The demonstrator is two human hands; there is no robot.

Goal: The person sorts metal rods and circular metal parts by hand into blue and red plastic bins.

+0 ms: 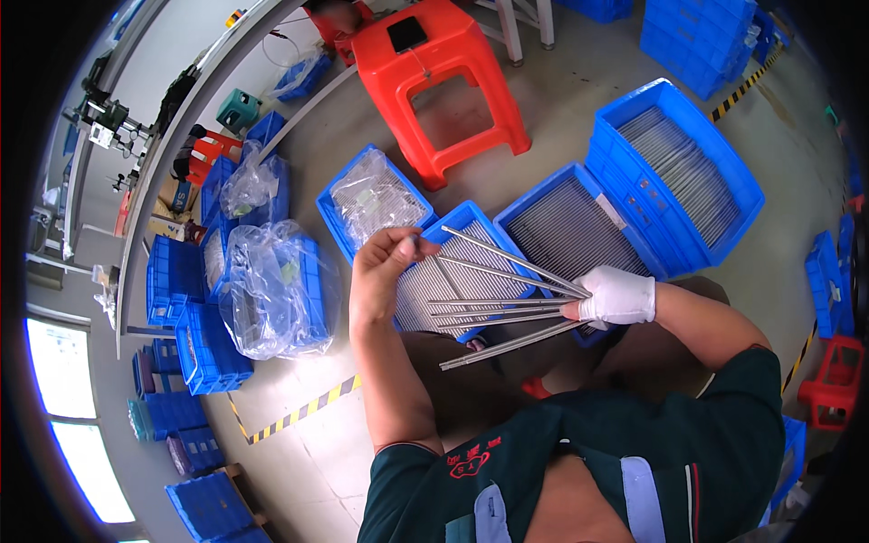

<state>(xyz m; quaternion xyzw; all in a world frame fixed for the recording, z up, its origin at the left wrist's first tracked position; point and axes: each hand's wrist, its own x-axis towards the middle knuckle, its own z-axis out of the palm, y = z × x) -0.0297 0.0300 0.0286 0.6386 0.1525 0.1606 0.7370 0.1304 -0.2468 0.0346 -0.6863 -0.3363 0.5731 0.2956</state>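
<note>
My right hand (620, 297), in a white glove, grips a fanned-out bundle of several thin silvery metal rods (507, 271) by their right ends. The rods point left, spread apart at their free ends. My bare left hand (385, 271) is closed in a pinch, thumb against forefinger, at the left end of one upper rod. Under the rods stands a blue crate (468, 210) filled with rows of similar rods. Just right of it, another blue crate (581, 172) holds more rods, partly covered by my right hand.
A stacked blue crate of rods (674, 100) stands at the right. Beyond the crates is a red plastic stool (425, 50) with a dark flat device (406, 34) on it. Plastic-wrapped crates (281, 290) sit at left, beside a workbench frame (154, 181). Yellow-black tape (308, 409) marks the floor.
</note>
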